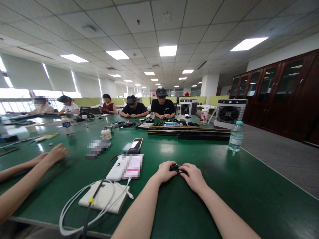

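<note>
Both my hands meet over the green table (224, 186), around a small black object (176, 168) whose kind I cannot make out. My left hand (166, 171) grips its left end between thumb and fingers. From the other side, my right hand (193, 175) holds its right end with fingers curled. Part of the object is hidden behind the fingertips. Left of my forearm lie a white power bank (116, 168) marked 2, a blurred-out pink and white paper (132, 167) and a black phone-like device (136, 146).
A white cable (74, 192) loops over a cream notebook (107, 199). A water bottle (236, 136) stands at the right edge. Long black bars (189, 130) lie across the table ahead. A co-worker's arms (37, 166) reach in at left; other people sit at the far side.
</note>
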`<state>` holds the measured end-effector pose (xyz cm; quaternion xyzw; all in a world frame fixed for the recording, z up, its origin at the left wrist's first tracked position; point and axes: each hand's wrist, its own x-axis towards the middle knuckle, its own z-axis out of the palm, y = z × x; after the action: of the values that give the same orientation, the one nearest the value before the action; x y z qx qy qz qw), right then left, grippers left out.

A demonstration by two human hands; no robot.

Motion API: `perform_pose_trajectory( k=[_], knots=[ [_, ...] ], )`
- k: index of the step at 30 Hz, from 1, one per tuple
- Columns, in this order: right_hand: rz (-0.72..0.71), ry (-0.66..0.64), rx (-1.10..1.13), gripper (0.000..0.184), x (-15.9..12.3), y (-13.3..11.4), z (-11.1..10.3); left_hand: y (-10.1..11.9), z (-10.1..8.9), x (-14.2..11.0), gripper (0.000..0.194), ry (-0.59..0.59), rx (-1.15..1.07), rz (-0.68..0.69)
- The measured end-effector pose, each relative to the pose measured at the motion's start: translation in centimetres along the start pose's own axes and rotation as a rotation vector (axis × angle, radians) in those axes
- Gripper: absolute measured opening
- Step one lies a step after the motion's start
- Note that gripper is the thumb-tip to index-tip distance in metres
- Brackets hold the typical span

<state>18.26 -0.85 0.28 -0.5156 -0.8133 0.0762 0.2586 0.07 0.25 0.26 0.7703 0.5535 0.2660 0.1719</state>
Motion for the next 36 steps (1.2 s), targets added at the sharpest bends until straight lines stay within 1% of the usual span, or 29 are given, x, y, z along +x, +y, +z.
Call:
perform_pose_trajectory(
  k=[5,10,18,20,23,25,31,36],
  knots=[
    [0.004,-0.006,0.022,0.025,-0.02,0.08,-0.01,0.09,-0.03,0.0,0.042,0.004,0.006,-0.002],
    [0.027,-0.011,0.05,0.028,-0.04,0.35,0.06,0.15,-0.01,-0.11,0.045,0.014,0.019,0.013],
    [0.025,0.002,0.107,0.029,0.03,0.65,0.28,-0.03,0.01,-0.14,0.042,0.015,0.008,0.028],
    [0.026,0.005,0.113,0.028,0.04,0.7,0.32,-0.06,0.0,-0.16,0.045,0.01,0.003,0.029],
    [0.023,0.01,0.127,0.027,0.07,0.71,0.34,-0.04,0.0,-0.2,0.057,0.014,-0.001,0.014],
    [0.021,0.012,0.131,0.027,0.08,0.68,0.33,0.01,0.0,-0.21,0.061,0.017,0.002,0.003],
    [0.016,0.014,0.128,0.026,0.06,0.57,0.21,0.23,-0.12,-0.23,0.045,0.007,0.021,0.016],
    [0.023,0.017,0.12,0.024,0.01,0.38,0.05,0.35,-0.28,-0.26,0.042,-0.006,0.031,0.019]
  ],
)
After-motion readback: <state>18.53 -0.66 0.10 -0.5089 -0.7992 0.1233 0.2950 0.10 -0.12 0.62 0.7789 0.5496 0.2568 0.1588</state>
